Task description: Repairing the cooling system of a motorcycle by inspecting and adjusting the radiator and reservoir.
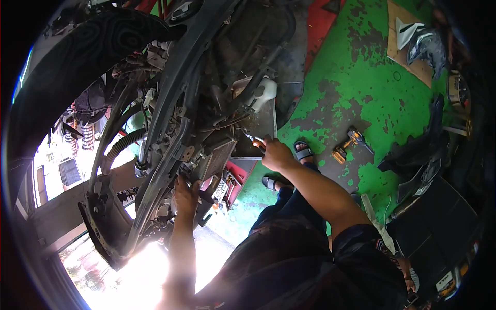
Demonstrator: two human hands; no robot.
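Observation:
Stripped of its covers, a motor scooter's dark frame (170, 124) stands in front of me and to my left, with hoses and cables along it. My right hand (276, 155) is closed around a hand tool (257, 143) with an orange handle and a pale metal front. The tool points left toward the frame, near a radiator-like finned panel (219, 155); whether its tip touches anything is unclear. Lower on the frame, my left hand (185, 196) has its fingers curled against small metal parts. What lies between those fingers is hidden. A white plastic tank (264, 94) sits beyond my right hand.
A yellow-and-black cordless drill (347, 146) lies on the worn green floor (330, 108), right of my sandaled feet (302, 150). Dark body panels (426, 160) lie farther right. White and dark parts rest on cardboard (411, 49) at the far right. A red tray (238, 178) holds tools below the frame.

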